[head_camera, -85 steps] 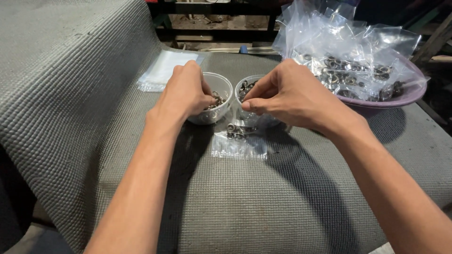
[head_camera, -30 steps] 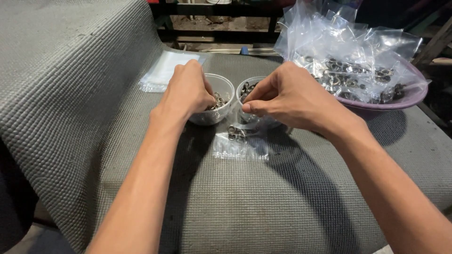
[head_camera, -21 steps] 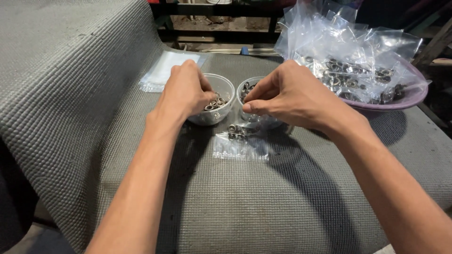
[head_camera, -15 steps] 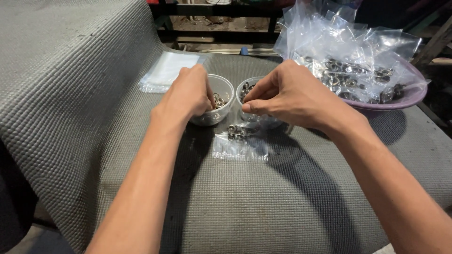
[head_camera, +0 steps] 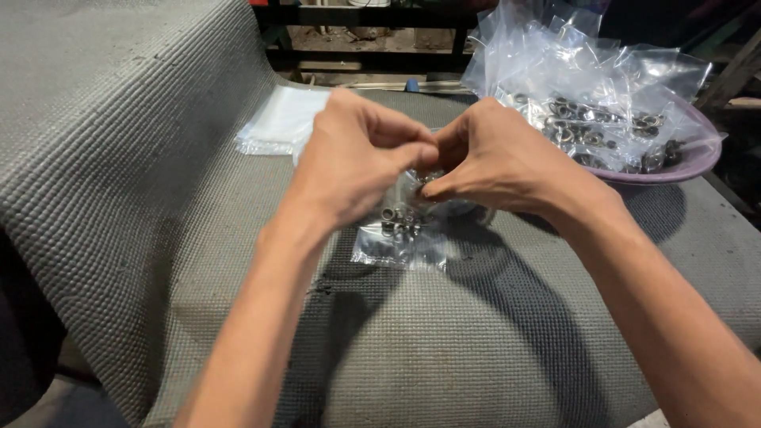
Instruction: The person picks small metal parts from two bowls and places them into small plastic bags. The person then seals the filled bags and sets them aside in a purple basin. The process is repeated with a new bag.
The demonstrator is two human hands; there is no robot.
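Note:
My left hand [head_camera: 353, 162] and my right hand [head_camera: 495, 162] meet fingertip to fingertip over a small clear plastic bag [head_camera: 400, 238] that lies on the grey mat [head_camera: 158, 198] and holds several small metal rings. The right hand's fingers pinch the bag's upper edge. The left hand's thumb and fingers are pinched together right at that edge, seemingly on small metal pieces too small to make out. Both hands hide the two small white bowls behind them.
A purple basin [head_camera: 682, 162] at the back right is heaped with clear bags of metal rings [head_camera: 587, 87]. A flat stack of empty clear bags [head_camera: 281, 123] lies at the back left. The mat rises in a hump on the left.
My left hand has left the left bowl and swung right to meet the right hand above the small bag. The right hand has barely moved.

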